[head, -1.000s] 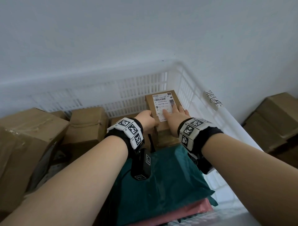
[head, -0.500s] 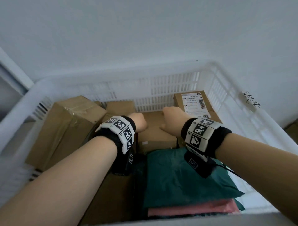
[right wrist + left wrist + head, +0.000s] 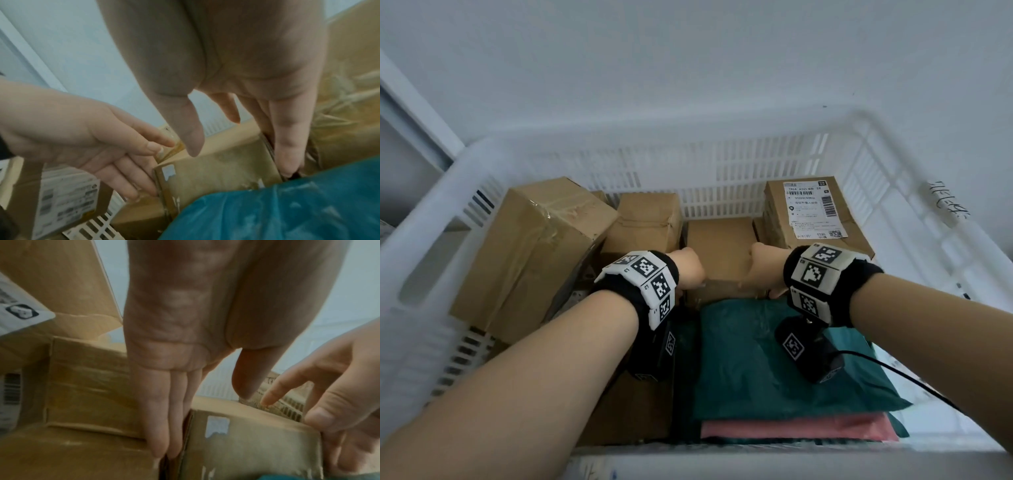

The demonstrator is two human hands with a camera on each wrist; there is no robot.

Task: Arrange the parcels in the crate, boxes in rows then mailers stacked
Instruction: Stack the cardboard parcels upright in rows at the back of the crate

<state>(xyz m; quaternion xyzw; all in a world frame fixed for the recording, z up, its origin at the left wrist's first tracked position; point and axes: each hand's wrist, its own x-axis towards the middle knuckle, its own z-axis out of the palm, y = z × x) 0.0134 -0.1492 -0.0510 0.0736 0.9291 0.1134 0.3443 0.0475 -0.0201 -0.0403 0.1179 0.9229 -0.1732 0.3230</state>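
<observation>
A small low cardboard box [image 3: 722, 246] sits mid-row at the back of the white crate [image 3: 619, 161]. My left hand [image 3: 688, 270] is at its left side and my right hand [image 3: 763, 270] at its right. In the left wrist view the left hand [image 3: 203, 423] has straight fingers [image 3: 162, 447] slid into the gap beside the box [image 3: 257, 443], thumb above its top. The right hand [image 3: 240, 162] likewise has straight fingers [image 3: 287, 162] down the box's [image 3: 216, 170] right side. A green mailer [image 3: 774, 356] lies on a pink mailer [image 3: 791, 428] in front.
The back row also holds a large taped box [image 3: 534, 246], a medium box [image 3: 647, 219] and a labelled box [image 3: 815, 212] at the right. Another box [image 3: 633, 411] lies near left under my forearm. A black cable [image 3: 914, 383] trails over the green mailer.
Both hands left the labelled box at the right and moved to the small middle box, sinking down along its two sides. The view swung left, showing more of the crate.
</observation>
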